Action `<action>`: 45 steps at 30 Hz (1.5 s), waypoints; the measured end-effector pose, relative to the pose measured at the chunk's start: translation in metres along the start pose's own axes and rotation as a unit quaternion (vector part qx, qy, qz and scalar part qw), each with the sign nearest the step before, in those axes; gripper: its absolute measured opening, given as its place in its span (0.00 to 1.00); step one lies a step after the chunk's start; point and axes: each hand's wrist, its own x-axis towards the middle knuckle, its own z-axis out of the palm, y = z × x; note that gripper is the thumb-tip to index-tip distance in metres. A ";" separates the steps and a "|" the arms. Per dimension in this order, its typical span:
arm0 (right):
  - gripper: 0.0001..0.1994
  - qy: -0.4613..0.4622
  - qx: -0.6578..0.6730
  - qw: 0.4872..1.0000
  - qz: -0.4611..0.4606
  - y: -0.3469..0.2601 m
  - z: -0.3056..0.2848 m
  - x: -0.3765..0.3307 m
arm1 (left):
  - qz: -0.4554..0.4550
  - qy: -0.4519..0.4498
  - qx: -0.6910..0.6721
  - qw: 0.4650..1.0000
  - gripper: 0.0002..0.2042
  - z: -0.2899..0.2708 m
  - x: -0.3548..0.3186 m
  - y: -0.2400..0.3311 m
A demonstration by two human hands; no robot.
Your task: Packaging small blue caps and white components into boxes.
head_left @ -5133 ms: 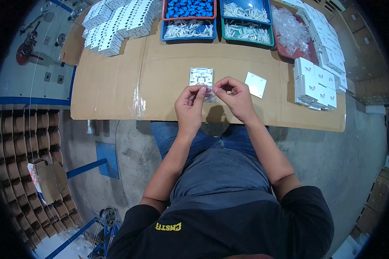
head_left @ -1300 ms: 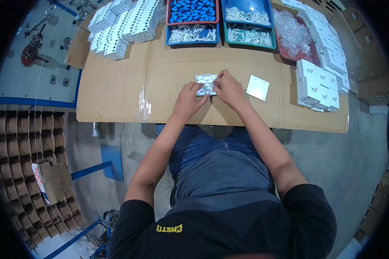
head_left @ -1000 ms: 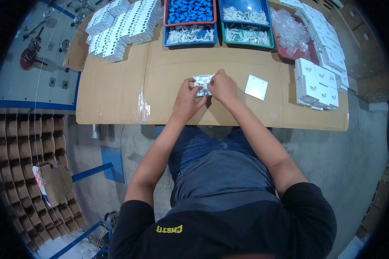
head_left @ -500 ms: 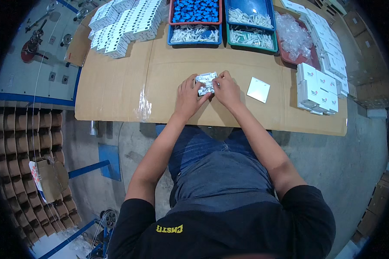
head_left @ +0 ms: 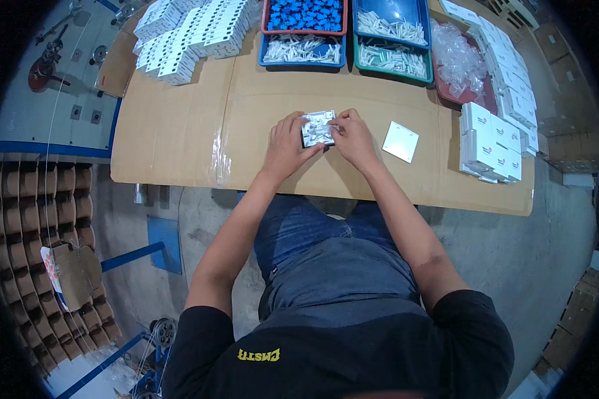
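A small square white box (head_left: 317, 128), open at the top with pale parts inside, rests on the cardboard-covered table before me. My left hand (head_left: 287, 147) grips its left side and near edge, fingers curled at the far left corner and thumb at the front. At the box's right side my right hand (head_left: 354, 138) has its fingers pinched together over the parts. Whatever lies between those fingertips is too small to make out. To the right of that hand a flat white square plate (head_left: 400, 141) lies on the cardboard, touched by neither hand.
Trays stand along the back: blue pieces in a red tray (head_left: 304, 32), white slim parts in a blue tray (head_left: 301, 65) and a green tray (head_left: 394, 81). Clear plastic bags (head_left: 458, 60) fill another. White boxes are stacked at back left (head_left: 186, 40) and right (head_left: 491, 143).
The view has shifted slightly. My left hand keeps hold of the box, and my right fingers have moved a little over its inside. The plate lies where it was.
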 end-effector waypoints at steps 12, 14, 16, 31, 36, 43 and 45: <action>0.08 0.024 0.137 0.985 0.101 0.029 -0.036 0.034 | -0.043 -0.013 0.041 0.998 0.49 -0.005 0.006 -0.007; 0.09 0.029 0.116 0.989 0.087 0.036 -0.041 0.055 | -0.047 -0.013 0.041 0.998 0.48 -0.009 0.008 -0.006; 0.09 0.032 0.118 0.988 0.090 0.035 -0.050 0.081 | -0.048 -0.005 0.042 0.998 0.47 -0.008 0.010 -0.007; 0.12 0.152 -0.392 0.888 -0.187 0.030 -0.096 0.409 | -0.066 0.003 0.007 0.998 0.43 -0.020 0.008 -0.002; 0.15 0.072 -0.441 0.863 -0.235 0.047 -0.088 0.451 | -0.066 -0.002 0.000 0.998 0.42 -0.023 0.010 -0.002; 0.15 0.087 -0.470 0.845 -0.241 0.050 -0.082 0.457 | -0.065 -0.004 0.001 0.998 0.42 -0.023 0.011 -0.006; 0.14 0.127 -0.350 0.900 -0.225 0.061 -0.097 0.454 | -0.056 -0.007 -0.005 0.998 0.42 -0.021 0.015 -0.004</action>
